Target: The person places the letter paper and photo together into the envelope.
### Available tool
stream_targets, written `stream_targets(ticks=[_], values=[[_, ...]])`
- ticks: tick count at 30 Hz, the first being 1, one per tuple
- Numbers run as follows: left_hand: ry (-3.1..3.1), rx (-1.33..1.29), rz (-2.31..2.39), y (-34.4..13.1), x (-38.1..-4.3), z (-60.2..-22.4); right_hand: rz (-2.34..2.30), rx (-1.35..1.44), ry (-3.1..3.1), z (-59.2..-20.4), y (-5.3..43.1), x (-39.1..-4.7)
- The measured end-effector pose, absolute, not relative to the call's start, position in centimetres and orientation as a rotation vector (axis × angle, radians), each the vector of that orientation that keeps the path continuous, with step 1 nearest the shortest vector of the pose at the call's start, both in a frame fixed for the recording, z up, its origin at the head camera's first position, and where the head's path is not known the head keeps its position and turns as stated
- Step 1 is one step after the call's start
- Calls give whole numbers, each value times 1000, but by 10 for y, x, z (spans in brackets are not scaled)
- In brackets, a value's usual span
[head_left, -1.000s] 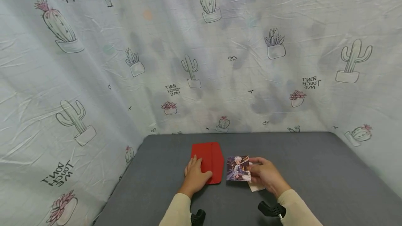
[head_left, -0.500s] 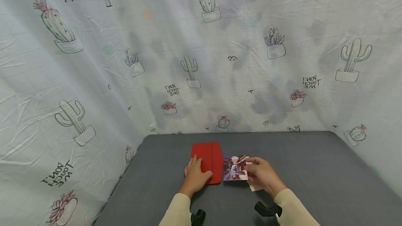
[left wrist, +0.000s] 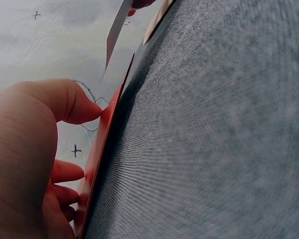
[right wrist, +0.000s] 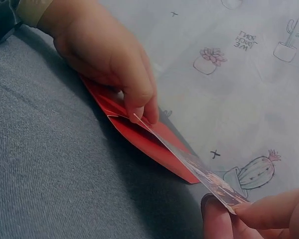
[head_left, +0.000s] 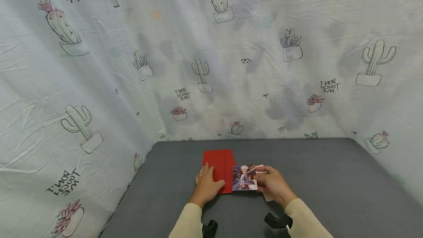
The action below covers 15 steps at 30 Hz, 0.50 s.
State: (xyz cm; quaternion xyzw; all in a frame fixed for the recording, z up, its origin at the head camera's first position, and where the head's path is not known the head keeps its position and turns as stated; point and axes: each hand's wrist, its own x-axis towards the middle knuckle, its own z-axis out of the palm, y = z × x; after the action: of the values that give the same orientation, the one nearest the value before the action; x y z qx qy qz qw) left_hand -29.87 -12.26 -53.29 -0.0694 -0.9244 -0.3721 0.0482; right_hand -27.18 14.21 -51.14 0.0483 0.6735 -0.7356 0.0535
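A red envelope [head_left: 218, 161] lies flat on the grey table, its pointed flap spread out to the right. My left hand [head_left: 208, 186] rests on its left part, thumb and fingertips pressing the paper, as the left wrist view shows. My right hand [head_left: 274, 184] pinches a photo print [head_left: 244, 179] of a figure in a white chef's hat by its right edge. Held tilted, the photo overlaps the flap in the head view. In the right wrist view its far edge reaches over the envelope's opening [right wrist: 124, 122], close to the left thumb.
A beige piece of paper [head_left: 269, 197] lies under the right hand, mostly hidden. The grey tabletop [head_left: 317, 179] extends around both hands. Behind it hangs a pale curtain [head_left: 251, 83] printed with cacti. Black camera mounts [head_left: 277, 220] sit at the wrists.
My right hand has moved left with the photo, from beside the envelope to over its flap. The left hand has stayed in place on the envelope.
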Motion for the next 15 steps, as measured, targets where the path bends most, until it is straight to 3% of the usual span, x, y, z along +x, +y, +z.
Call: stream_targets(ticks=[15], values=[[-2828, -207, -1120, -121, -298, -534, -2281, 145, 2024, -519, 130, -277]])
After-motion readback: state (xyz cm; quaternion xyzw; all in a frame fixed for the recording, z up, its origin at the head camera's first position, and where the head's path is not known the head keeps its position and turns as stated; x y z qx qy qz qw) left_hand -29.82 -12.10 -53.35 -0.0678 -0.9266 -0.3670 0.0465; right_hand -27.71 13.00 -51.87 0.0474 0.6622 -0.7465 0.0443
